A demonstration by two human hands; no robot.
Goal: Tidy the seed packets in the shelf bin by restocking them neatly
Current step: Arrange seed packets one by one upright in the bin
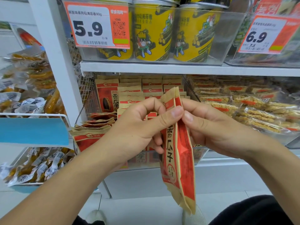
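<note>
I see my left hand [138,125] and my right hand [209,127] raised together in front of the shelf, both pinching the same red and tan sunflower seed packets [178,151] near the upper end. The left grip is clamped on them with the thumb pressed flat across the front and the fingers curled behind; the right grip is clamped on them from the other side, its thumb tip just beside the left thumb. At least two packets hang edge-on and roughly upright, their lower ends dangling below my wrists. Behind my hands sits the clear shelf bin [201,153], holding more of the same packets: rows stand upright at the back [152,90], one tall packet [107,96] faces me at the left, and a loose heap [97,125] lies flat and askew at the front left. On the shelf above stand yellow seaweed roll tubs [153,33] behind a 5.9 price tag [90,26]. To the right lies a bin of wrapped crisp bars [253,109].
</note>
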